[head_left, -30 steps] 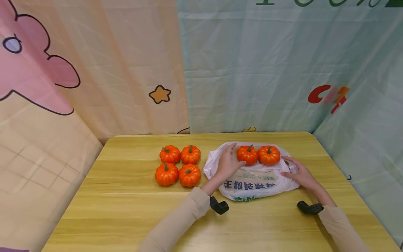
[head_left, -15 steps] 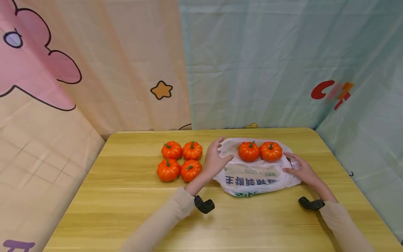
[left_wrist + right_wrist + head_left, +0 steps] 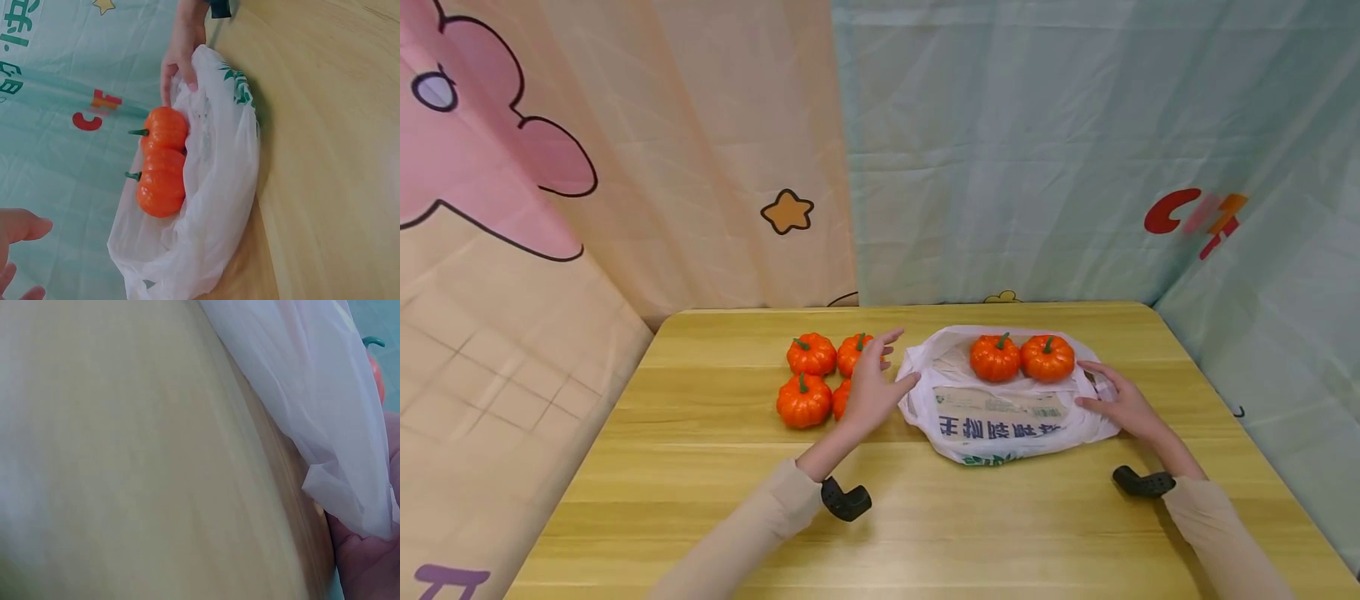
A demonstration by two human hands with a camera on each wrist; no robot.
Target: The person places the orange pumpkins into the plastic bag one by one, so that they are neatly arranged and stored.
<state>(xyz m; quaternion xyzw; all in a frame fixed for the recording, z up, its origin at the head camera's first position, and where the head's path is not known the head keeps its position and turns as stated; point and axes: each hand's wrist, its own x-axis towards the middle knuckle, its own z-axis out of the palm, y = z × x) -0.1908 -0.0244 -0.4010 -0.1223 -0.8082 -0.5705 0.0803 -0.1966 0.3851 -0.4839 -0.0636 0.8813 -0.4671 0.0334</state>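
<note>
Clock hours are counted from the bag's middle, with twelve at the far side.

- Table [image 3: 970,533]: wooden; all items below are set on or above it.
- Bag [image 3: 1000,419]: white plastic, printed, laid with its mouth gaping.
- Right hand [image 3: 1129,407]: at three o'clock, on the bag's rim; forefinger and thumb are spread; whether film is pinched cannot be told. The rim is best held up here, lest the mouth sag.
- Left hand [image 3: 867,387]: at nine o'clock, outside the bag; thumb and fingers are spread, nothing gripped.
- Four pumpkins [image 3: 803,402]: at nine, clustered, partly hidden by the left hand; contact cannot be told. One is best cupped by its sides, neighbours undisturbed.
- Paired pumpkins [image 3: 995,360]: toward half past twelve, in the bag's mouth, touching.
- Curtain [image 3: 970,150]: at twelve, beyond.
</note>
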